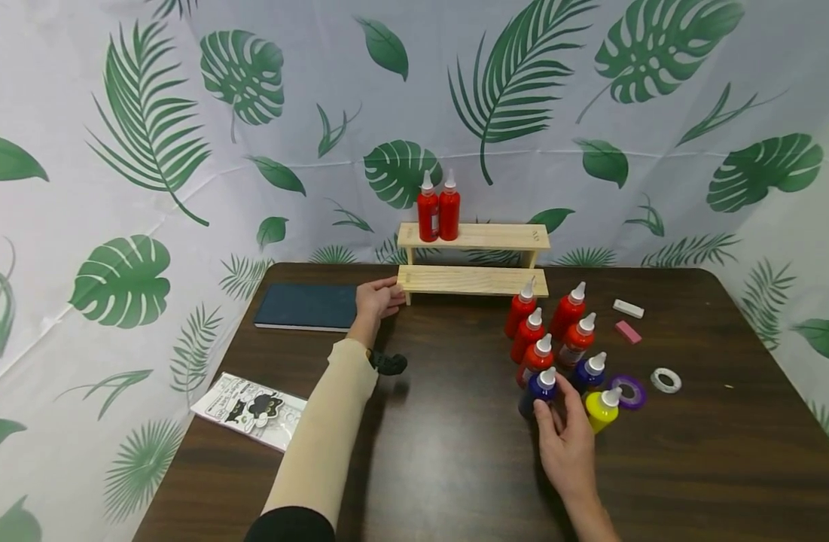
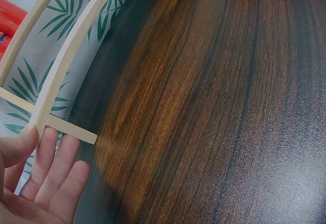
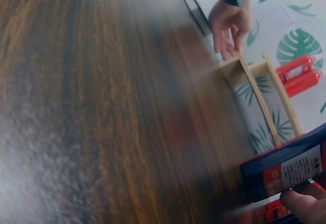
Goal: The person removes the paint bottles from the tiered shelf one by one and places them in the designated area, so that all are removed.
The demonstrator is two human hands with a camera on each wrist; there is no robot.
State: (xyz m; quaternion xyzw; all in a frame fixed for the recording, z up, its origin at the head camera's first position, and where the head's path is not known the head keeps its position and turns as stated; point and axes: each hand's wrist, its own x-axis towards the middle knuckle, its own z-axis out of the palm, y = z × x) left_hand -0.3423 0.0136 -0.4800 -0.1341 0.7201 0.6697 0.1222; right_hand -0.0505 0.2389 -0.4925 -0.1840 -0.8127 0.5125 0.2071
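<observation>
My left hand (image 1: 380, 297) pinches the left end of a two-tier wooden rack (image 1: 473, 280), thumb on the lower board and fingers beneath it in the left wrist view. Two red squeeze bottles (image 1: 449, 214) with white nozzles stand on the upper tier, at its left. Between thumb and fingers, my right hand (image 1: 568, 452) holds a dark blue squeeze bottle (image 1: 537, 393); its label shows in the right wrist view. Around it stand several red bottles (image 1: 534, 357), a second blue bottle (image 1: 588, 372) and a yellow bottle (image 1: 601, 409).
Right of the bottles lie a purple tape roll (image 1: 629, 392), a white ring (image 1: 666, 380), a pink eraser (image 1: 628, 332) and a white block (image 1: 629, 308). A dark notebook (image 1: 306, 306) and a cat-print packet (image 1: 251, 410) lie at the left. Leaf-print cloth (image 1: 306, 203) hangs behind the table.
</observation>
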